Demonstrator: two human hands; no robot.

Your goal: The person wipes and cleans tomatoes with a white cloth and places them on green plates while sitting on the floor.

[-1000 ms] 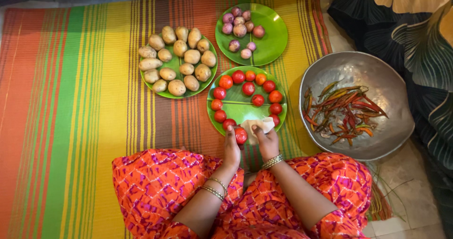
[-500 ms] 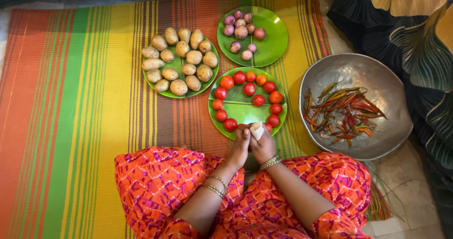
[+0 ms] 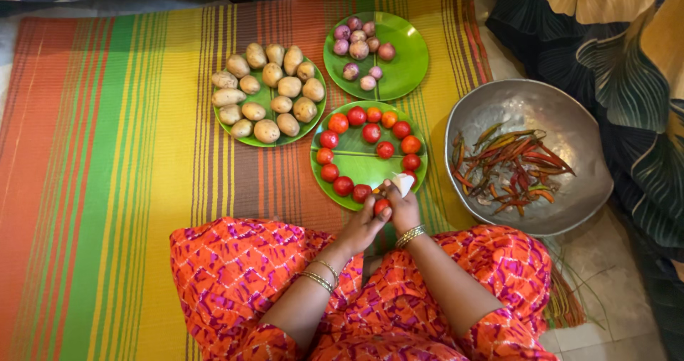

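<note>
Since a second ago both hands have drawn back from the rim of the green plate of tomatoes (image 3: 356, 163) toward the lap, and they now meet just below its near edge. The left hand (image 3: 361, 227) pinches a small red tomato (image 3: 381, 206) at its fingertips, while the right hand (image 3: 403, 208) closes on a pale, blade-like piece (image 3: 403, 183) beside it; what that piece is I cannot tell. So one tomato is off the plate and held between both hands.
</note>
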